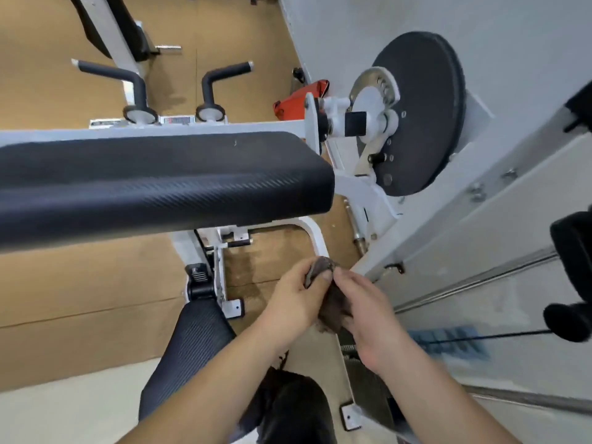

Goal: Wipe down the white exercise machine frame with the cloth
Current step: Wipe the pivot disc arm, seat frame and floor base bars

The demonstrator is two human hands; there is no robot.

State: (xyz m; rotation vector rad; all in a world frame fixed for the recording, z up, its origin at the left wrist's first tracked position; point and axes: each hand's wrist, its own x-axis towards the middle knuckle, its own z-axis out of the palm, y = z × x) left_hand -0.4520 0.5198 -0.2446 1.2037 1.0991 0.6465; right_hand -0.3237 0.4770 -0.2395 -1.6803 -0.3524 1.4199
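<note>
Both hands were close together, low by the white frame (315, 233). The left hand (296, 296) and the right hand (368, 312) each pinched the dark cloth (331, 302), bunched between them, under the black pad (160, 181).

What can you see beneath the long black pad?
Visible: white frame tubing, a black-gripped pin, brown floor. The pad covers its own mounting.

Cloth (333, 306) mostly covered by left hand (294, 299), right hand (368, 318); black pad (160, 181) cut by left edge.
</note>
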